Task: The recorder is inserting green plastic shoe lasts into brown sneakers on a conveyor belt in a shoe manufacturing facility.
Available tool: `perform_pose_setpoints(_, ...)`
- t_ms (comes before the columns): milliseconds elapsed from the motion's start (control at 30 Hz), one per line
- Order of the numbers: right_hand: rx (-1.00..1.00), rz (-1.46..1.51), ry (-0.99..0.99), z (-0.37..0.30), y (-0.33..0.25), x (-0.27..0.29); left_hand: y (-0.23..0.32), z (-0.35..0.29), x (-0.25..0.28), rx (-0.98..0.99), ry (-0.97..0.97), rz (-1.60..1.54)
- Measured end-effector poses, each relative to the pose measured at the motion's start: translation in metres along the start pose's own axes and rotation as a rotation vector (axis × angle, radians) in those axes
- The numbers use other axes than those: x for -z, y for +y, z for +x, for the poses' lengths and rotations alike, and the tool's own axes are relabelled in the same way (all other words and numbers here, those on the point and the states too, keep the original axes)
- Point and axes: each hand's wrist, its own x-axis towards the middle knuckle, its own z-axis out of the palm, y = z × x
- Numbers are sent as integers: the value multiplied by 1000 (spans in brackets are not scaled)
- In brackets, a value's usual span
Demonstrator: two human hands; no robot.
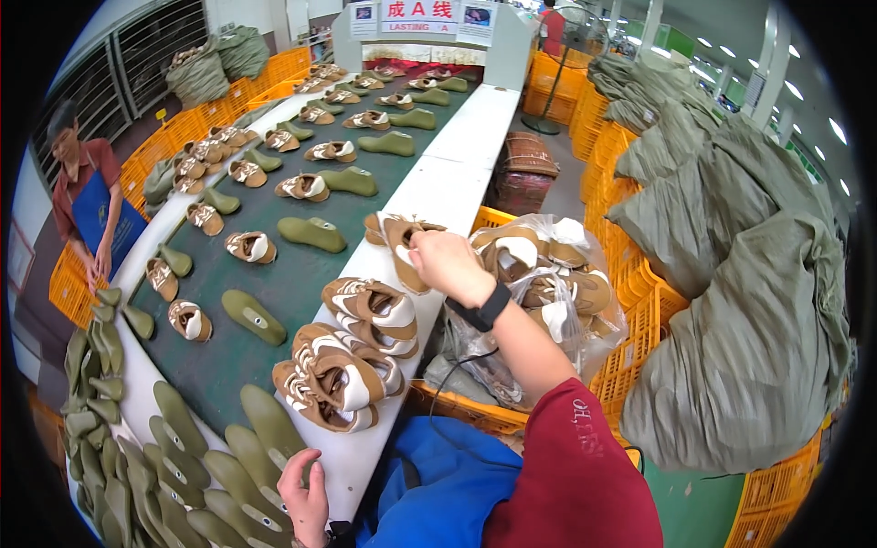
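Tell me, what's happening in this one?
A person's right hand grips a brown-and-white shoe over the white ledge, beyond a cluster of similar shoes. The left hand holds nothing, close to a pile of green lasts. On the right, a clear bag of shoes sits in an orange crate. Shoes and lasts are spread along the belt; a co-worker stands across it.
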Motion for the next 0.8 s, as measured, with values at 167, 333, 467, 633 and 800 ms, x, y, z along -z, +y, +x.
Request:
perform_pose_setpoints(167, 447, 71, 313, -49, -79, 4, -8, 18, -5, -33, 61, -321)
perform_pose_setpoints(333, 791, 441, 132, -123, -167, -22, 36, 37, -8, 28, 79, -910)
perform_pose_setpoints(467, 841, 680, -177, -130, -184, -42, 28, 30, -7, 59, 312, -675)
perform_pose_setpoints(633, 660, 665, -27, -108, -194, -32, 5, 5, -1, 33, 329, -655)
perform_pose_setpoints(800, 650, 679, -59, -117, -216, -50, 5, -11, 11, 92, 419, -508)
